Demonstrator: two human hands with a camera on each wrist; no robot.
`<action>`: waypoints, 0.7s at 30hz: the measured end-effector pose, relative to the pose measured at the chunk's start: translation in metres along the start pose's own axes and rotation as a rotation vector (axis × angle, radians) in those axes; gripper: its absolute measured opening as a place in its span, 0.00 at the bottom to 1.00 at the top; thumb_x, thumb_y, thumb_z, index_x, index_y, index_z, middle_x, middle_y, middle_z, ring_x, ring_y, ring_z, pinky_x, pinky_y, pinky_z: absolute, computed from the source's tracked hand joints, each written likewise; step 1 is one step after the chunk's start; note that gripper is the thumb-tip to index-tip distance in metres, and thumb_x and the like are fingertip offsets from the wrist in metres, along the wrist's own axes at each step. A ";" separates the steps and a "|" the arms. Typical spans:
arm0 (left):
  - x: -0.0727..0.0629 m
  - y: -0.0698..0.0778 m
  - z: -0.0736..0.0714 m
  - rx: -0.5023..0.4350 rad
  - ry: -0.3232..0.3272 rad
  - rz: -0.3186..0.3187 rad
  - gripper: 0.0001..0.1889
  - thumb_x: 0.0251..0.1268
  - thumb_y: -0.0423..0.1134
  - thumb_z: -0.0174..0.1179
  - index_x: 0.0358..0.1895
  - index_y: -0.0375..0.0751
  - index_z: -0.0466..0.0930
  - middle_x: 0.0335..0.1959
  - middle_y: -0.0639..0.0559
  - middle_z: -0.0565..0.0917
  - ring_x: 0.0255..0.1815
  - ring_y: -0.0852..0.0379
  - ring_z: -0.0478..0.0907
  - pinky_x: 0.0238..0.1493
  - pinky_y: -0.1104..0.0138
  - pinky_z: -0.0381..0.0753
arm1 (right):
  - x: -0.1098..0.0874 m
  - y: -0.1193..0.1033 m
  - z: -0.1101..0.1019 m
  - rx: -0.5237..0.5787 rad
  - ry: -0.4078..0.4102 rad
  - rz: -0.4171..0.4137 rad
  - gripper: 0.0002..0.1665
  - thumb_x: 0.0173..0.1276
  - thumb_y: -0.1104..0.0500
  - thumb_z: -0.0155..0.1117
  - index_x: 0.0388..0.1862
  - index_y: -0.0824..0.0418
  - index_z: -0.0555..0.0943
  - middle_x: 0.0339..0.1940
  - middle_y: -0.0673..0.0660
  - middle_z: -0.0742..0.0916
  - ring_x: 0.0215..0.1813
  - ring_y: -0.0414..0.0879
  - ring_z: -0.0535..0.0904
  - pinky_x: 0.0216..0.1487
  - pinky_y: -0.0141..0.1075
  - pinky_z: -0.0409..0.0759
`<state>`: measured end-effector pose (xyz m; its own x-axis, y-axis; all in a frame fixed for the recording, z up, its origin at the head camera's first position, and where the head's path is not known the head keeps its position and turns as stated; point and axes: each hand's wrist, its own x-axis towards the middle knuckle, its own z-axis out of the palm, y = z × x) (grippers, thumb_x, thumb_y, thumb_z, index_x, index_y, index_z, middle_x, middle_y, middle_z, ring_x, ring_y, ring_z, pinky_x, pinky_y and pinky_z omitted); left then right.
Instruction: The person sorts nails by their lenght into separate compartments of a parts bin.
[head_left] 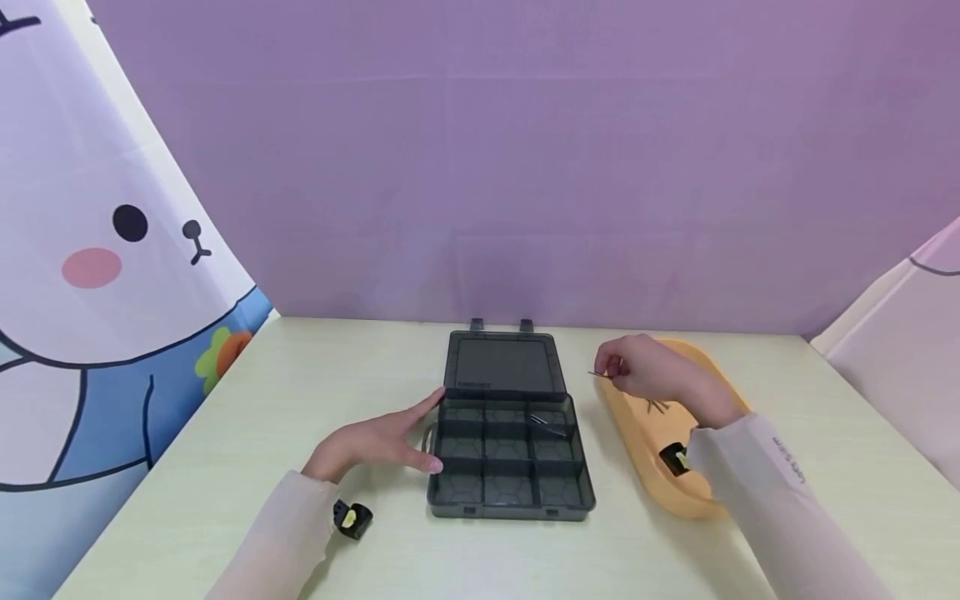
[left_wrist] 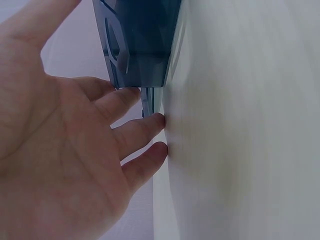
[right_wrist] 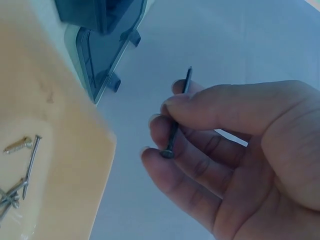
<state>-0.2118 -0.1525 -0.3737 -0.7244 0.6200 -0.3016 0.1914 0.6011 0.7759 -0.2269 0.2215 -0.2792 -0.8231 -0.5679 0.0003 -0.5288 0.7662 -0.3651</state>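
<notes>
Right hand [head_left: 645, 367]: grip pinching one dark nail [right_wrist: 173, 134] between thumb and fingertips, head at the lower end, point up, in the right wrist view. Nail sits above the left rim of an orange tray [head_left: 624, 446], toward the tray's far end.

Left hand [head_left: 375, 442]: grip spread, nothing held in it. Thumb and forefinger touch the left wall of a dark translucent organizer box [head_left: 510, 512]; other fingertips rest at the surface [head_left: 390, 567] in the left wrist view.

Box about midway between the surface's left and right edges. Nine compartments, three by three. Lid [head_left: 502, 363] open, folded back toward the surface's far edge, two latches on its far side. A few slim metal pieces [head_left: 546, 424] in the right-hand column, toward the far end; exact compartment unclear.

Tray right of box, apart from it, nearer the surface's right edge. Inside: a brassy screw [right_wrist: 18, 145], a loose nail [right_wrist: 32, 167] just beside it, more crossed fasteners [right_wrist: 11, 197].

Pale sleeves, a black wrist camera [head_left: 352, 518] at the left cuff. Purple backdrop [head_left: 510, 167] beyond the far edge; cartoon-print cloth [head_left: 150, 333] along the left.
</notes>
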 end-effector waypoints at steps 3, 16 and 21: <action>0.000 -0.001 0.000 -0.002 -0.002 0.000 0.59 0.53 0.55 0.68 0.77 0.49 0.30 0.79 0.44 0.40 0.78 0.42 0.41 0.74 0.45 0.48 | 0.001 -0.004 0.003 -0.028 -0.003 -0.020 0.13 0.57 0.76 0.57 0.31 0.60 0.81 0.25 0.50 0.80 0.29 0.40 0.71 0.33 0.33 0.73; 0.000 0.000 -0.002 -0.001 -0.006 -0.005 0.59 0.54 0.55 0.68 0.77 0.49 0.30 0.79 0.43 0.40 0.78 0.41 0.41 0.73 0.45 0.49 | 0.019 -0.024 0.022 -0.021 -0.046 0.012 0.13 0.58 0.75 0.54 0.34 0.62 0.81 0.25 0.50 0.80 0.28 0.41 0.71 0.33 0.33 0.73; 0.001 0.000 -0.002 -0.002 -0.010 -0.003 0.59 0.54 0.56 0.68 0.77 0.49 0.30 0.79 0.44 0.39 0.78 0.42 0.40 0.74 0.46 0.48 | 0.025 -0.030 0.027 -0.015 -0.053 0.016 0.12 0.58 0.75 0.55 0.34 0.64 0.82 0.27 0.53 0.82 0.30 0.43 0.72 0.34 0.34 0.75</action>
<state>-0.2139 -0.1531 -0.3731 -0.7180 0.6234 -0.3097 0.1881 0.6022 0.7759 -0.2262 0.1762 -0.2933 -0.8196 -0.5703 -0.0551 -0.5189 0.7797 -0.3505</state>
